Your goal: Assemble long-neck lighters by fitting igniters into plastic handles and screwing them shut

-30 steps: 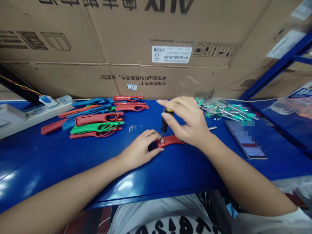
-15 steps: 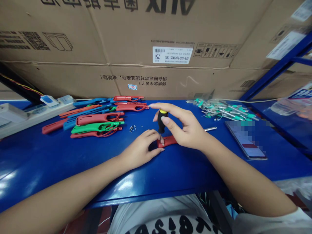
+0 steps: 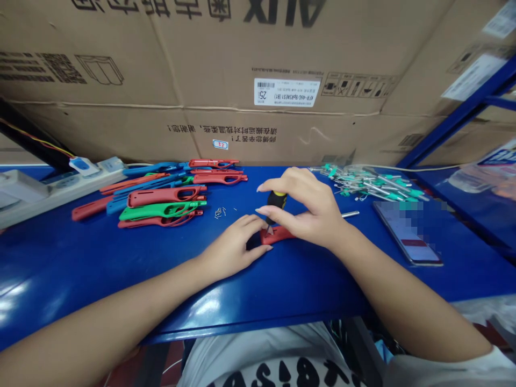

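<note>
My right hand has its thumb and fingers around a short screwdriver with a black and yellow handle. The screwdriver leans a little, and its shaft runs down to the near end of a red lighter casing lying on the blue table. My left hand grips that end between thumb and fingers, the fingertips close beside the shaft. The right hand partly covers the casing's other end; a silver metal tube sticks out beyond the hand. The screwdriver's tip is too small to make out.
Red, green and blue lighter casings lie piled at the left, near a white power strip. Small screws lie in the middle. Metal tubes with green parts and a phone are at the right. A cardboard box stands behind.
The screwdriver has gone from nearly upright to leaning, its top toward the right. My right fingers have shifted around its handle. My left hand and the casing stay put.
</note>
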Tool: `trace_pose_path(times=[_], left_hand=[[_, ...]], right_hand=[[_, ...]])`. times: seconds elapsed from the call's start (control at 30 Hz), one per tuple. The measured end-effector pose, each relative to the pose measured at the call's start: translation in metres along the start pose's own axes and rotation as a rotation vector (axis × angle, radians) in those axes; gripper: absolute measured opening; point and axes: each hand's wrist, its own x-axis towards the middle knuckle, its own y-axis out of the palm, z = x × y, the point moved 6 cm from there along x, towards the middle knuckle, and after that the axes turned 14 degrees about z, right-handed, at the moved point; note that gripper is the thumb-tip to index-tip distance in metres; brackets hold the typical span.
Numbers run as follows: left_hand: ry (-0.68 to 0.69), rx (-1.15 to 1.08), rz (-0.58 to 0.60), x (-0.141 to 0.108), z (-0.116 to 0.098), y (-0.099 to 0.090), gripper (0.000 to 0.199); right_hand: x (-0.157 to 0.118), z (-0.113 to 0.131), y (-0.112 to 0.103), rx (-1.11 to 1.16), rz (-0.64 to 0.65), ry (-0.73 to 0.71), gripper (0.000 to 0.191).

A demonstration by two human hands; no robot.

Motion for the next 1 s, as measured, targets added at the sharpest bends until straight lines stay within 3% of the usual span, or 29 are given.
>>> trace_pose_path(times=[0.17, 0.27, 0.37, 0.5, 0.57, 0.73, 0.9, 1.0], left_hand=[[-0.004, 0.006, -0.003, 0.000, -0.001, -0.001, 0.018], [0.006, 0.008, -0.007, 0.000, -0.001, -0.001, 0.019], [0.007, 0.009, -0.009, 0.000, -0.001, -0.001, 0.019], [-0.003, 0.006, -0.004, 0.000, 0.000, -0.001, 0.019], [-0.001, 0.005, -0.010, 0.000, 0.000, -0.001, 0.020], [0.004, 0.020, -0.019, 0.000, 0.001, 0.000, 0.020], [-0.019, -0.012, -0.007, 0.001, 0.002, -0.001, 0.020], [-0.025, -0.020, 0.000, 0.001, 0.002, -0.001, 0.021]], right_hand=[[0.001, -0.001, 0.003, 0.161, 0.099, 0.010, 0.034], [0.001, -0.002, -0.002, 0.025, 0.047, 0.029, 0.020], [0.000, 0.000, -0.002, -0.103, 0.053, 0.023, 0.024], [0.001, 0.001, 0.000, 0.042, 0.147, -0.010, 0.038], [0.002, 0.003, -0.002, 0.057, 0.154, -0.019, 0.034], [0.003, 0.007, -0.007, -0.165, 0.158, -0.015, 0.028], [0.001, 0.007, -0.008, 0.053, 0.190, -0.008, 0.034], [0.001, 0.005, -0.011, 0.021, 0.181, 0.011, 0.026]])
